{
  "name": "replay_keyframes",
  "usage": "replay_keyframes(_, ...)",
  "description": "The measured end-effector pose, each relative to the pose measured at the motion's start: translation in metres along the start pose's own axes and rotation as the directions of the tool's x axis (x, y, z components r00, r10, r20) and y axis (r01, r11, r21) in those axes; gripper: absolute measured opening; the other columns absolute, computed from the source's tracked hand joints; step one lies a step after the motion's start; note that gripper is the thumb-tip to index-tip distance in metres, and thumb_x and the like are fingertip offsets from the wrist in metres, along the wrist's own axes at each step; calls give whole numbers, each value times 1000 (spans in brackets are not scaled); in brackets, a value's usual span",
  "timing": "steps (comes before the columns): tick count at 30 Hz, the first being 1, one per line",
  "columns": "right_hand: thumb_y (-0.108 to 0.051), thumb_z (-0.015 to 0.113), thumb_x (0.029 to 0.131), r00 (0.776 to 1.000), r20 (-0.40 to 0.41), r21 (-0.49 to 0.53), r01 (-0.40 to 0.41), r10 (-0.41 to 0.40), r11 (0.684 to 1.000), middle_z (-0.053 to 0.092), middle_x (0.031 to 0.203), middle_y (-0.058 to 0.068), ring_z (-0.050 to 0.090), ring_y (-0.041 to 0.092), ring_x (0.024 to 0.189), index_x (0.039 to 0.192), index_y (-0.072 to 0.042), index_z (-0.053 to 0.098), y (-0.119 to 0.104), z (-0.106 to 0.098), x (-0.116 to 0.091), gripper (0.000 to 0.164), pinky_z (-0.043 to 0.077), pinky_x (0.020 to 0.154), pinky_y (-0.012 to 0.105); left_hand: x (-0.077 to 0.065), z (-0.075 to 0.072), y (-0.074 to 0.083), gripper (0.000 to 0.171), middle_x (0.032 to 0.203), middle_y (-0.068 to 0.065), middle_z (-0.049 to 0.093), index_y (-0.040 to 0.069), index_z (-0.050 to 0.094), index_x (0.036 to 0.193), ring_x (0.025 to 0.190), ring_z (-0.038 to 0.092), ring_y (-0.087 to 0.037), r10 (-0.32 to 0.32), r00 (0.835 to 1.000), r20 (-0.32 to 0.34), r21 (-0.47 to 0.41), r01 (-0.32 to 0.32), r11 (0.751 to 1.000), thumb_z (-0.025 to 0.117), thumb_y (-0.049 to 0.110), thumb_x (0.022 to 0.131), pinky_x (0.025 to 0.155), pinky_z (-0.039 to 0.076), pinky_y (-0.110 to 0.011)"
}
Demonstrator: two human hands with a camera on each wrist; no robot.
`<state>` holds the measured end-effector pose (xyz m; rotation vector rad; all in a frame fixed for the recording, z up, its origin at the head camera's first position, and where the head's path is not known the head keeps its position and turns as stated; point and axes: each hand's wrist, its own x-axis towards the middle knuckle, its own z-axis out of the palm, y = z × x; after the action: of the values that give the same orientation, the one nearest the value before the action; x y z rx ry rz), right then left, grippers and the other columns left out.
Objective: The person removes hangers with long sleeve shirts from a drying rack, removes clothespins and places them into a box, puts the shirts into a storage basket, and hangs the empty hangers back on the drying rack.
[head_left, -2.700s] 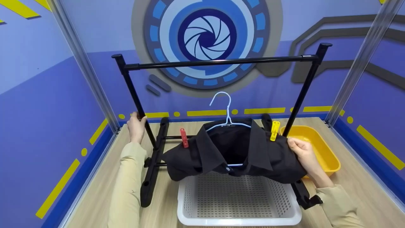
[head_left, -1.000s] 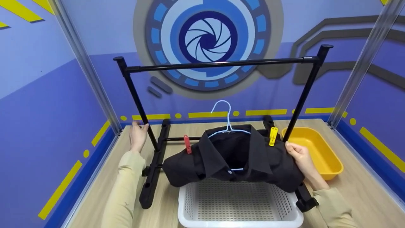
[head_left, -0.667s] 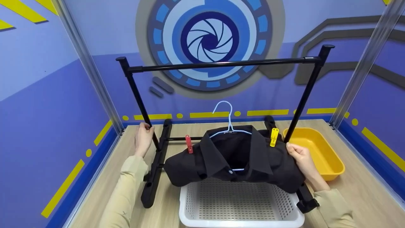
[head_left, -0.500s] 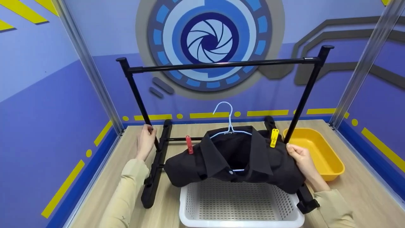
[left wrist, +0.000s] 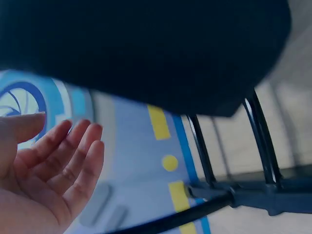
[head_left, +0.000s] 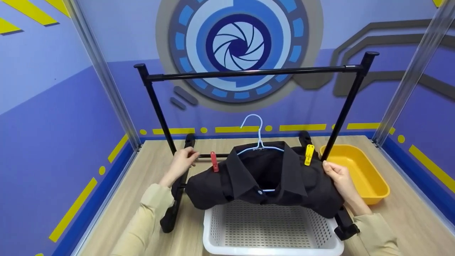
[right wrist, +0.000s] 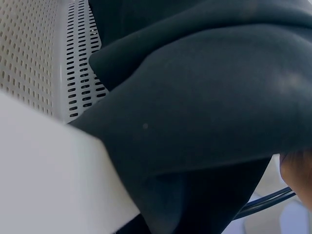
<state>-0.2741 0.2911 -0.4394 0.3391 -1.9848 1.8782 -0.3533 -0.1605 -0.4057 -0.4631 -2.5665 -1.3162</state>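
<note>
A black collared shirt (head_left: 314,186) is on a light-blue wire hanger (head_left: 260,132), its hook upright and free below the rack's top bar. My right hand (head_left: 340,179) grips the shirt at its right shoulder, thumb on top; in the right wrist view the black cloth (right wrist: 209,92) hides most of that hand. My left hand (head_left: 182,163) holds nothing, its fingers loosely bent, just left of the red clothespin (head_left: 214,162) on the shirt's left shoulder. The left wrist view shows that palm and its spread fingers (left wrist: 73,161). A yellow clothespin (head_left: 309,155) stands on the right shoulder.
A black garment rack (head_left: 249,73) stands behind and around the shirt, with feet on both sides. Beneath the shirt sits a white perforated basket (head_left: 273,250). A yellow tub (head_left: 382,185) lies beyond my right hand. Patterned blue walls enclose the wooden table (head_left: 117,209).
My left hand has left the rack's left upright and moved right, close to the red clothespin. The shirt and hanger sit a little lower than at first. My right hand keeps its grip.
</note>
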Motion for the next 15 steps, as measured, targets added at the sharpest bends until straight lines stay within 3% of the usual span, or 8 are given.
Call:
replay_keyframes(6, -2, 45, 94, 1000, -5, -32, -15, 15, 999, 47, 58, 3, 45, 9, 52, 71, 11, 52, 0, -1, 1, 27, 36, 48, 19, -4, 6, 13, 17, 74, -10, 62, 0, 62, 87, 61, 59, -23, 20, 991, 135, -26, -16, 1000, 54, 14, 92, 59, 48, -39)
replay_keyframes(15, -8, 44, 96, 1000, 11, -55, -12, 12, 998, 39, 55, 4, 41, 12, 47, 68, 8, 48, -2, -2, 2, 32, 33, 45, 21, -7, 7, 21, 19, 74, -8, 61, 5, 61, 83, 61, 59, -18, 80, 980, 182, 28, -87, 996, 53, 17, 93, 58, 48, -39)
